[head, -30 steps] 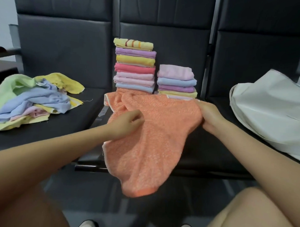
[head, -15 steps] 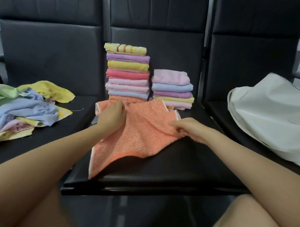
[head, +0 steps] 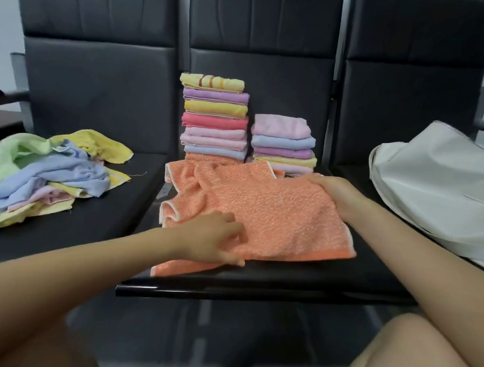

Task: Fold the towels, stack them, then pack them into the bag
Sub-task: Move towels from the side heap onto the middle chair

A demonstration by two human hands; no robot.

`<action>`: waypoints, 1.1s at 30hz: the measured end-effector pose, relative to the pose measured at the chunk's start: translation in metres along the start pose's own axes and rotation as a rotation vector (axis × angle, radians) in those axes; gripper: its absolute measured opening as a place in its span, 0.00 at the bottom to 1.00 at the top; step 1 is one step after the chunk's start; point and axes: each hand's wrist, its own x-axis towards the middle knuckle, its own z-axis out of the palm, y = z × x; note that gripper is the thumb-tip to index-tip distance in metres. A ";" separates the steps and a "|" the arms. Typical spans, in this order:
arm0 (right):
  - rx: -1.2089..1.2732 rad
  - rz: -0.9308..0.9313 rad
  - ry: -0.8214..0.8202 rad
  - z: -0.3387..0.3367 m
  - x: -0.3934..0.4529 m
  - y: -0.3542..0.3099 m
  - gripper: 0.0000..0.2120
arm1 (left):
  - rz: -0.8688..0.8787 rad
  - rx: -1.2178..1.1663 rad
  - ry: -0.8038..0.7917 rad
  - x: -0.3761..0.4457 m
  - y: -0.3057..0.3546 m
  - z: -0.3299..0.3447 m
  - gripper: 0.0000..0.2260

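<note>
An orange towel [head: 264,209] lies spread and rumpled on the middle black seat. My left hand [head: 214,240] pinches its near edge at the left front. My right hand [head: 334,192] grips its far right part, fingers curled into the cloth. Behind it stand two stacks of folded towels: a tall one [head: 214,119] topped by a yellow striped towel, and a shorter one [head: 283,143] topped by a pink towel. A white bag [head: 438,184] lies on the right seat.
A loose heap of unfolded towels [head: 43,173], green, blue, yellow and pink, covers the left seat. The seat's front edge [head: 259,292] runs just below the orange towel. My knees show at the bottom corners.
The orange towel has been laid wider over the seat. My left hand has dropped from its far left corner to the near edge, and my right hand has shifted right and back.
</note>
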 end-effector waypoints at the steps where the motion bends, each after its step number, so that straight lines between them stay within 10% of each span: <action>1: -0.179 -0.016 0.082 -0.005 0.002 0.005 0.04 | 0.023 0.019 0.054 -0.001 -0.002 0.002 0.20; 5: -1.049 -0.065 0.277 -0.009 -0.002 0.019 0.28 | -0.065 -0.127 0.184 0.001 -0.004 0.000 0.10; 11: -0.860 -0.321 -0.231 0.048 -0.042 0.003 0.33 | -0.415 -0.591 0.299 0.020 -0.014 -0.027 0.11; 15: -1.337 -0.395 -0.288 0.083 -0.039 0.027 0.36 | -0.497 -0.828 0.274 0.035 -0.028 -0.032 0.12; 22: -1.189 -0.427 -0.446 0.076 0.007 0.010 0.04 | -0.303 -0.285 0.215 0.042 -0.060 -0.037 0.16; 33: -1.094 -0.670 -0.096 0.055 0.081 0.031 0.11 | -0.276 -0.047 0.488 0.044 -0.136 -0.008 0.25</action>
